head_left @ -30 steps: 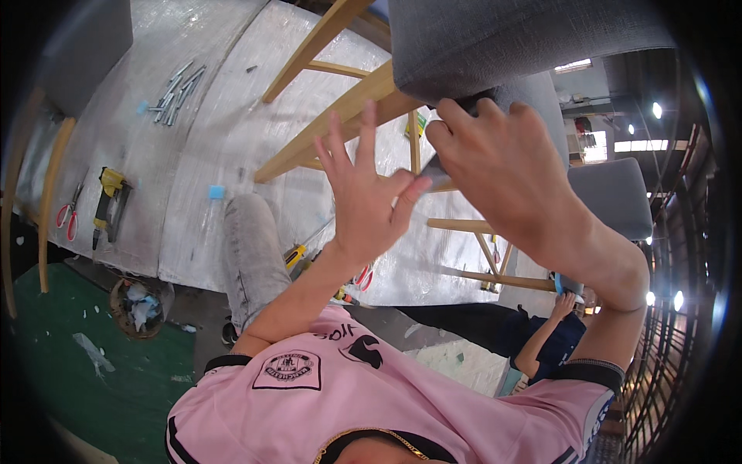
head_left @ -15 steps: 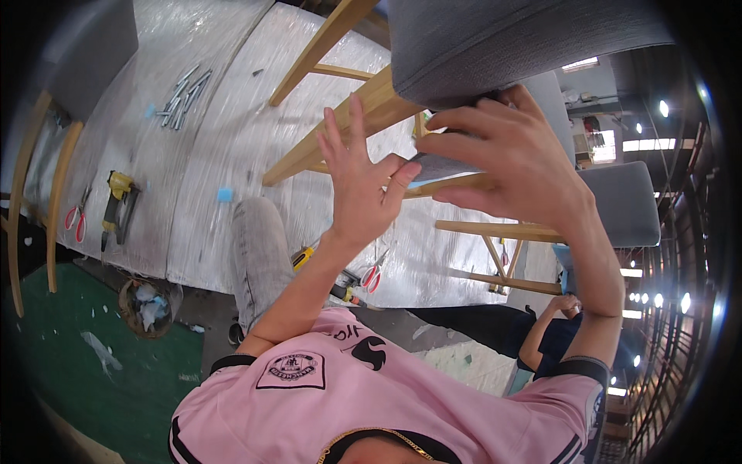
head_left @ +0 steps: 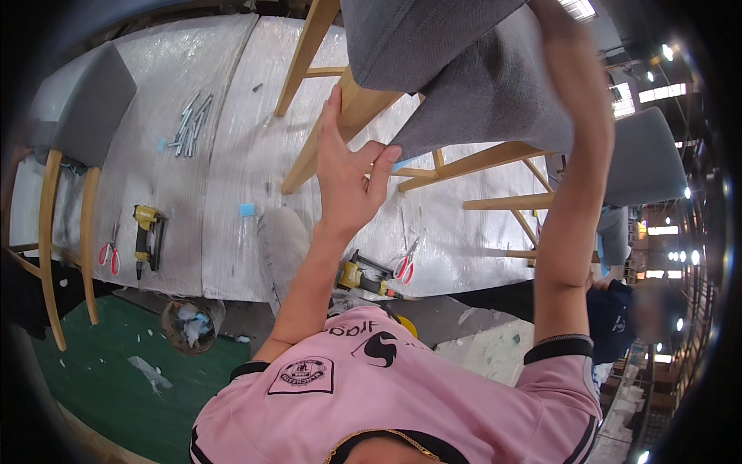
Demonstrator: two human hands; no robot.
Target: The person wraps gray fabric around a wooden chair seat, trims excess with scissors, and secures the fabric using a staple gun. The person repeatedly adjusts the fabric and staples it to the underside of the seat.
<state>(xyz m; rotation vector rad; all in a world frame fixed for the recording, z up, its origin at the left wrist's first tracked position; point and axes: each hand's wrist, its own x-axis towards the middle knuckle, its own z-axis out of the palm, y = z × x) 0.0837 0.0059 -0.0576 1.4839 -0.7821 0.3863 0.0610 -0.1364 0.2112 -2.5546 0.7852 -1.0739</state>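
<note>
Bright film-wrapped tabletop (head_left: 239,155), dim right background, black fisheye rim.
Ceiling lamps (head_left: 668,52) flare white at right; film glints; the right hand (head_left: 555,25) is motion-blurred; straight edges bend outward.

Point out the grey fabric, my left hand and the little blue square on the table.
Grey fabric (head_left: 495,97): head view, middle of its visible face.
Left hand (head_left: 348,184): head view, back of the hand.
Blue square (head_left: 246,210): head view, its centre.

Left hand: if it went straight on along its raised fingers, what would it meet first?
Probably the wooden chair leg: the left hand has its raised fingers overlapping it in view. Depth is unclear, so they may already touch it.
</note>
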